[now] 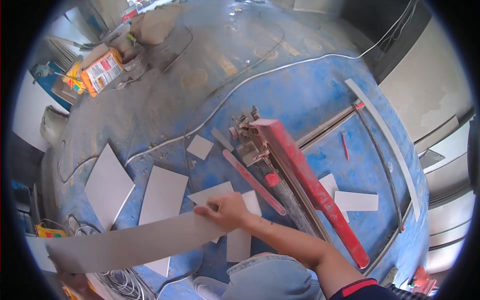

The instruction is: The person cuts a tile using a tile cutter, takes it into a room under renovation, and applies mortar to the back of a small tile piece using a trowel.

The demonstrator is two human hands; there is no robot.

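Observation:
A long grey tile strip (130,245) stretches from lower left toward the middle, over the blue floor (310,95). My right hand (227,210) grips its right end with fingers curled over the top edge. My left hand (70,280) holds its left end at the bottom left rim, mostly hidden under the strip. Just right of my right hand lies a red manual tile cutter (300,180) with a long red handle.
Cut grey tile pieces lie around: two large ones (107,185) (162,195) at left, small ones (200,146) (356,201) near the cutter. A curved white strip (390,145) lies at right. Bags (102,70) stand far left. Coiled wire (117,285) sits below. My jeans-clad knee (272,277) is below.

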